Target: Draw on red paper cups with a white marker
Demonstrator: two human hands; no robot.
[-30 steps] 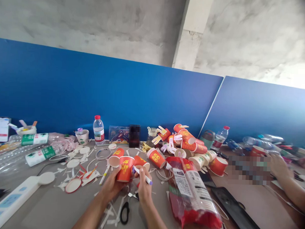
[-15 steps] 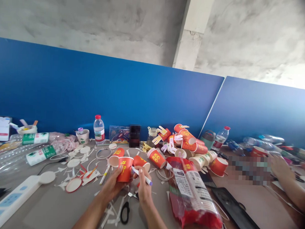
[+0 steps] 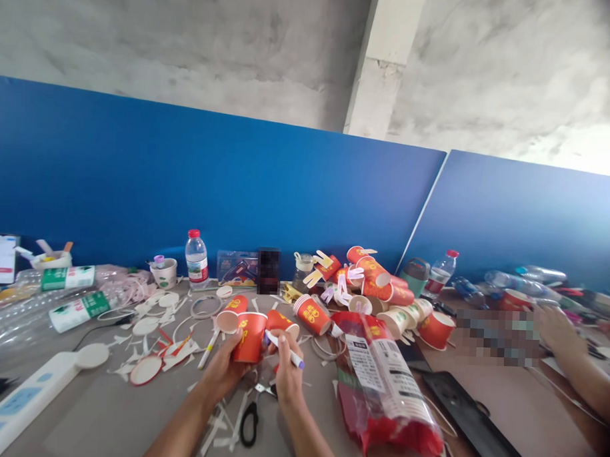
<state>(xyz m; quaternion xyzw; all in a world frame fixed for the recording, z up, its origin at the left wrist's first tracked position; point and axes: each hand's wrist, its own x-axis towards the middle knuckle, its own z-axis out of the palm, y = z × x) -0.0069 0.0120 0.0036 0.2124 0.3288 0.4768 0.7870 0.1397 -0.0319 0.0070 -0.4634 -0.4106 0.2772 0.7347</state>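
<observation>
My left hand point(image 3: 226, 367) is closed round a red paper cup point(image 3: 252, 338) with yellow lettering, held upright above the table. A white marker with a purple end point(image 3: 291, 354) is pinched in my right hand point(image 3: 288, 371), its tip close to the cup's right side; I cannot tell whether it touches. Behind the held cup lie more red paper cups, one to the left point(image 3: 235, 310) and one to the right point(image 3: 283, 323). Black-handled scissors point(image 3: 249, 423) rest below, between my forearms, among white paper strips point(image 3: 221, 431).
A plastic bag of stacked cups point(image 3: 379, 384) lies to the right, below a heap of red cups point(image 3: 376, 277). Paper scraps and a power strip point(image 3: 26, 402) are at left. A water bottle point(image 3: 197, 261) stands behind. Another person's hand point(image 3: 556, 330) is at far right.
The held cup has turned slightly in my left hand, so its yellow lettering sits differently. My right hand keeps the marker in nearly the same place. The view has shifted slightly.
</observation>
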